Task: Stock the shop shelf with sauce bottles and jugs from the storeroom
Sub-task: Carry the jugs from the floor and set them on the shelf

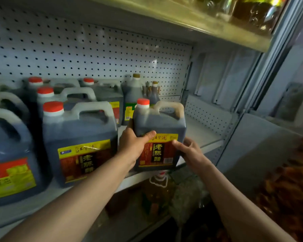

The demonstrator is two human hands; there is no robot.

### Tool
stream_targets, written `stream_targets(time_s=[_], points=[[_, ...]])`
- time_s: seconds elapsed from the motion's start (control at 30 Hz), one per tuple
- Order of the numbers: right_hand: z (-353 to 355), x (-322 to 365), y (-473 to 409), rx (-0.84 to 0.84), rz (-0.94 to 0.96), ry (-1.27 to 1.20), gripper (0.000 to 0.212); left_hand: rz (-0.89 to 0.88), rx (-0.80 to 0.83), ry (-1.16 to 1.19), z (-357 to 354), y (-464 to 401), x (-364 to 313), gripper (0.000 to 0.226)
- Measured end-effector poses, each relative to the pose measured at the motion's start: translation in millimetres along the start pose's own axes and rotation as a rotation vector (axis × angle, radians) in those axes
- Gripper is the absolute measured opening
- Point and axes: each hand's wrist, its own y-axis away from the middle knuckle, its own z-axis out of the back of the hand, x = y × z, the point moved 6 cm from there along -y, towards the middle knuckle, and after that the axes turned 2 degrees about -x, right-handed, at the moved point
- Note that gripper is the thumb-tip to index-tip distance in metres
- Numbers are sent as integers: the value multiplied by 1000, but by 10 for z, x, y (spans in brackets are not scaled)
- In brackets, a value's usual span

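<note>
1. A small translucent plastic jug of dark liquid (159,135), with a red-and-white cap, a moulded handle and a yellow, red and black label, stands at the front edge of the pale metal shelf (202,135), slightly tilted.
2. The left hand (135,143) clasps the jug's left front corner: thumb across the front just above the label, fingers wrapped round the left side.
3. The right hand (189,151) presses the lower right side, its thumb lying on the label's right edge and its other fingers hidden behind the jug.
4. Just beside it on the left stands a larger jug with the same label (80,142), not touching it.
5. More red-capped jugs stand further left and behind, in front of a white pegboard back panel (94,53).
6. Two dark bottles with tan caps (132,95) stand behind the held jug.
</note>
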Motion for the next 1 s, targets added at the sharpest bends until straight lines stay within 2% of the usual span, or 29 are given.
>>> stream_targets(time_s=[0.1, 0.23, 0.33, 0.53, 0.8, 1.0], points=[[66, -90, -332, 42, 13, 50, 66, -17, -92, -80, -26, -144, 55, 80], [20, -112, -714, 125, 20, 122, 49, -20, -205, -78, -46, -361, 131, 84], [-80, -134, -954, 136, 39, 118, 47, -51, -307, -73, -39, -482, 126, 71], [-266, -283, -1301, 128, 37, 100, 29, -59, -494, -57, -8, -653, 173, 65], [-541, -348, -1560, 94, 87, 188, 39, -1, -696, -71, 74, -844, 278, 82], [-761, -364, -1683, 145, 119, 194, 72, 50, -772, -29, 154, -970, 329, 78]])
